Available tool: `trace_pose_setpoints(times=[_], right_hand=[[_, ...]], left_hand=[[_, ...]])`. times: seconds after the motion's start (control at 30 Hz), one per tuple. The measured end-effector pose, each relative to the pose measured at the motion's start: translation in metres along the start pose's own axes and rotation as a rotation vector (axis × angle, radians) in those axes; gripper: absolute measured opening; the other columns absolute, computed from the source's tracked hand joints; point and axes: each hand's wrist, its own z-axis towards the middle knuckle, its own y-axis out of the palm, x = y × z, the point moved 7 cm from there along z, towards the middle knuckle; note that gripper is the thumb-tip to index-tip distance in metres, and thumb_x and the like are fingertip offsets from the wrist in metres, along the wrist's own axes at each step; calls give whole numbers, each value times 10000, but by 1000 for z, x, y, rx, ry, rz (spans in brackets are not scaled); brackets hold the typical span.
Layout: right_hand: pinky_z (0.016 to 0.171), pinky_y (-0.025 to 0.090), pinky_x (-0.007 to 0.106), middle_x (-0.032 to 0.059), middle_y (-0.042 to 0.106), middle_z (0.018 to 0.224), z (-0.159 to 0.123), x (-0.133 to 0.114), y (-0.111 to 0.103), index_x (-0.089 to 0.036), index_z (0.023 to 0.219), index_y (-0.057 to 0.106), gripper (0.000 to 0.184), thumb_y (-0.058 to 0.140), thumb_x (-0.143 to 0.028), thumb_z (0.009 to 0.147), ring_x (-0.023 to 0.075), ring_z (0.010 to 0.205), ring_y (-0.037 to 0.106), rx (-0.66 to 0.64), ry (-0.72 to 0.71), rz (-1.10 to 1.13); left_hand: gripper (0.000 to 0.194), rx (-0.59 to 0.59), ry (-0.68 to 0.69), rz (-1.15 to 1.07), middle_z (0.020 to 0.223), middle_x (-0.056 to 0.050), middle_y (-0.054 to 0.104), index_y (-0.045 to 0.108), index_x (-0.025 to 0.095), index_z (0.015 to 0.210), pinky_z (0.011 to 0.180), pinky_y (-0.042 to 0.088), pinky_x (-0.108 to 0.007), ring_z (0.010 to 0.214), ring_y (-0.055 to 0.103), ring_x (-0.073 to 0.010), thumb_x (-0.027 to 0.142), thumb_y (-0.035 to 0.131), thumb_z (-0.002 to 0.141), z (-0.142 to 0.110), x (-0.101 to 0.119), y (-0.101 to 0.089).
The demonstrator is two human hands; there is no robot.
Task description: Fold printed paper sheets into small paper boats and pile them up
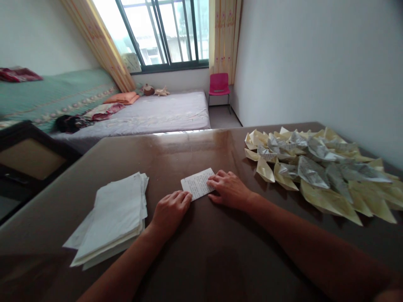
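A small folded sheet of printed paper (198, 183) lies flat on the dark brown table (195, 260). My left hand (170, 210) rests at its near left corner, fingers curled and fingertips pressing the paper's edge. My right hand (229, 188) lies flat on the paper's right end, fingers stretched out and pressing it down. Neither hand lifts the paper.
A stack of loose white sheets (115, 216) lies to the left of my hands. Several folded paper boats (317, 167) are heaped at the table's right. Beyond the table are a bed (151, 111), a pink chair (219, 84) and a window.
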Motion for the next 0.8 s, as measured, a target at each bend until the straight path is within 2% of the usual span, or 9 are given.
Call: trace_pose_setpoints(times=[0.1, 0.2, 0.33, 0.43, 0.6, 0.67, 0.73, 0.8], right_hand=[[818, 400, 360, 110, 661, 1065, 2, -5, 2, -163, 995, 651, 237, 481, -313, 925, 251, 1013, 544, -33, -40, -75], [762, 407, 334, 114, 677, 970, 1, -13, 1, -142, 928, 656, 190, 468, -150, 908, 232, 918, 586, -93, -73, -145], [722, 405, 323, 124, 686, 908, -2, -14, -2, -133, 920, 653, 181, 487, -83, 870, 233, 858, 608, -130, -19, -184], [722, 400, 331, 111, 690, 928, -1, -11, -2, -151, 953, 644, 184, 481, -103, 881, 242, 868, 606, -98, -7, -203], [747, 387, 344, 77, 691, 1008, 0, -5, 1, -196, 1010, 637, 179, 504, -191, 891, 241, 923, 582, -39, -8, -156], [780, 380, 355, 65, 674, 1100, -1, -4, 1, -218, 1072, 628, 222, 545, -291, 880, 249, 990, 557, 2, -25, -89], [827, 366, 375, 64, 637, 1202, -1, -1, 0, -231, 1162, 598, 348, 590, -376, 846, 261, 1063, 521, 54, -43, -19], [878, 340, 391, 64, 604, 1265, 0, 5, -1, -232, 1221, 567, 420, 615, -372, 828, 264, 1122, 486, 113, -61, 37]], left_hand=[[154, 27, -14, -29, 942, -39, 706, 628, 199, 958, 718, 483, -294, 870, 638, -192, 266, 494, 926, 1, 0, -1], [225, 27, -14, -17, 1000, -55, 701, 625, 190, 1045, 712, 483, -305, 895, 635, -208, 334, 501, 925, 2, 4, -1], [234, -67, 1, 31, 1038, -87, 687, 604, 150, 1118, 688, 482, -325, 907, 631, -231, 175, 507, 906, 3, 13, 2], [244, -116, -18, 35, 990, -99, 686, 605, 133, 1102, 669, 472, -323, 892, 632, -235, 99, 490, 889, 5, 17, 2], [142, -96, -22, 28, 904, -83, 676, 618, 152, 974, 644, 447, -304, 842, 631, -219, 109, 544, 861, 8, 16, 0], [107, -67, -22, 34, 884, -62, 675, 615, 166, 942, 640, 444, -301, 815, 630, -210, 132, 573, 850, 7, 13, 0], [88, -8, -31, 22, 885, -41, 678, 612, 182, 935, 648, 449, -299, 803, 631, -200, 161, 577, 857, 5, 7, -2], [87, 76, -49, -14, 917, -26, 686, 610, 196, 947, 680, 460, -296, 822, 634, -184, 192, 550, 885, 2, 1, -5]])
